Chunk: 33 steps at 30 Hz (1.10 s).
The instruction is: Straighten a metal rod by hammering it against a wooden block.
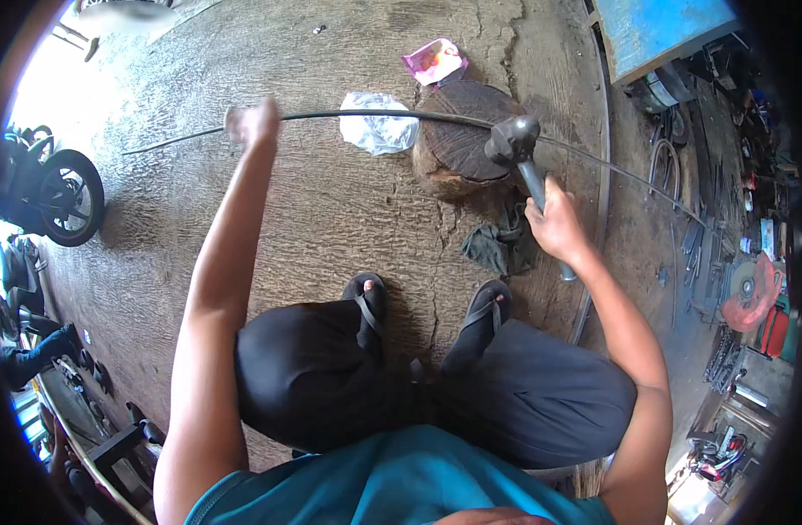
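A long thin metal rod (318, 114) stretches from the left across a round wood stump (467, 144) and on toward the right. Near its left part, my left hand (254, 124) is closed round it, somewhat blurred. My right hand (557, 223) grips the handle of a hammer (513, 140) with a heavy dark head. That head appears over the stump's right side, in front of the rod; whether it touches the rod I cannot tell.
Beside the stump lie a white plastic bag (379, 127), a pink packet (436, 61) and a dark cloth (497, 245). A motorcycle wheel (68, 197) stands at the left. A blue-topped table (664, 35) is at the far right, with tools and metal scraps (694, 245) along the right side.
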Tool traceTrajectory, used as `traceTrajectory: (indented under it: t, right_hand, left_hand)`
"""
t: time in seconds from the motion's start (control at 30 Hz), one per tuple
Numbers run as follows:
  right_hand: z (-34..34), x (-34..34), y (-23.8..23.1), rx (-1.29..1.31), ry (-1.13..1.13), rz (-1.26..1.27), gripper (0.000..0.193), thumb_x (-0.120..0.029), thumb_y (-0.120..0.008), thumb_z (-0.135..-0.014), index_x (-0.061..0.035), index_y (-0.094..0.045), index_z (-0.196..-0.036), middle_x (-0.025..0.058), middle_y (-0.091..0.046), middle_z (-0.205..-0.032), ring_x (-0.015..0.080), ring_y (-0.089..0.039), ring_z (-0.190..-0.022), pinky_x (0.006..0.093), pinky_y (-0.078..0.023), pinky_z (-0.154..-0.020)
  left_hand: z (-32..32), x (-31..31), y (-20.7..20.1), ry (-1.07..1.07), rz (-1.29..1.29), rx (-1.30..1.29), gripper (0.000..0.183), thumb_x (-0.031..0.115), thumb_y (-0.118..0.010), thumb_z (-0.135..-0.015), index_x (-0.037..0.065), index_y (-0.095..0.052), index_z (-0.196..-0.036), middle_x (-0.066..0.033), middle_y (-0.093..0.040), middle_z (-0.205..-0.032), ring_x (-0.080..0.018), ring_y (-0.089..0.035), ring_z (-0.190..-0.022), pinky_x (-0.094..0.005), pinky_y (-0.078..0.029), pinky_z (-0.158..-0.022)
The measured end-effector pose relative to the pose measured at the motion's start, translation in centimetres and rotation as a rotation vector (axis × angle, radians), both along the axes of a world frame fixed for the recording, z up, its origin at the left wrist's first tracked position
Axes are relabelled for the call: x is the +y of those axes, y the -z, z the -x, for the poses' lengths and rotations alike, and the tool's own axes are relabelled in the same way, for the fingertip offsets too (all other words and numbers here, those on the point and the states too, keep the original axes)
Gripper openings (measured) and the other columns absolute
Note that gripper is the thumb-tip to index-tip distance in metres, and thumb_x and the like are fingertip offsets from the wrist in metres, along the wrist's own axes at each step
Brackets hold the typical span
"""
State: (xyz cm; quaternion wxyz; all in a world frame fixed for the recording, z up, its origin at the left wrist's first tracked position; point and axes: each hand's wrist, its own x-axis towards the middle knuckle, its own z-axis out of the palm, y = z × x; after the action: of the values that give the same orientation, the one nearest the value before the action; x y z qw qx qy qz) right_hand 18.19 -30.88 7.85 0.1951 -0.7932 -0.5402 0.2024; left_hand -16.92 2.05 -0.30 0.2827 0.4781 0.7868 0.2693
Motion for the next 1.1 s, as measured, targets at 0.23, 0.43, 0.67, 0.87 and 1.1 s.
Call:
traceTrajectory:
  t: [0.23,0.43,0.67,0.87,1.1]
  right_hand:
    - [-1.2,-0.9,1.4,0.071,0.032,-0.062,0.024,-0.012,-0.065,-0.084,0.0039,-0.047,-0.085,0.0258,-0.055,-0.063,0.0451,-0.062,-0.066,0.0458,-0.045,-0.058]
    - [-1.2,-2.8,-0.9,0.725,0.309,0.093,0.022,-0.019,-0.057,-0.096,-0.0085,-0.042,-0.085,-0.0007,-0.045,-0.056,0.0078,-0.042,-0.034,0.0254,-0.036,-0.030]
    - [-1.6,-3.8,-1.4,0.723,0.416,0.080,0.024,-0.023,-0.057,-0.097,-0.0066,-0.043,-0.087,-0.0001,-0.044,-0.054,0.0088,-0.044,-0.035,0.0268,-0.038,-0.031]
    - [-2.3,-3.5,-1.1,0.614,0.371,0.120,0.025,-0.023,-0.058,-0.095,-0.0050,-0.045,-0.083,0.0056,-0.049,-0.056,0.0147,-0.048,-0.039,0.0313,-0.040,-0.036]
    - [-2.7,-0.2,-2.2,-0.021,0.053,-0.154,0.029,-0.021,-0.065,-0.089,-0.0004,-0.048,-0.076,0.0189,-0.054,-0.059,0.0360,-0.059,-0.053,0.0419,-0.041,-0.050]
  left_hand:
    - [3.1,5.6,5.1,-0.582,-0.147,-1.673,0.057,0.046,-0.024,-0.101,-0.003,-0.035,-0.127,-0.0218,-0.050,-0.118,-0.0377,-0.059,-0.100,-0.0548,-0.053,-0.085]
    - [5.2,6.4,10.5,-0.486,-0.394,-2.086,0.042,0.036,-0.037,-0.097,0.004,-0.061,-0.084,-0.0068,-0.058,-0.067,-0.0212,-0.058,-0.060,-0.0478,-0.053,-0.074]
    - [6.8,7.2,12.2,-0.031,-0.638,-2.330,0.022,0.020,-0.039,-0.096,0.011,-0.051,-0.080,0.0028,-0.041,-0.054,-0.0101,-0.036,-0.043,-0.0262,-0.031,-0.043]
    - [7.7,6.1,4.6,-0.814,-0.400,-1.674,0.021,0.018,-0.040,-0.096,0.013,-0.048,-0.077,0.0028,-0.042,-0.057,-0.0110,-0.035,-0.044,-0.0266,-0.029,-0.043]
    - [7.9,4.8,-3.0,-1.099,-0.294,-1.349,0.024,0.019,-0.039,-0.097,0.014,-0.045,-0.074,0.0029,-0.042,-0.060,-0.0116,-0.034,-0.045,-0.0271,-0.028,-0.043]
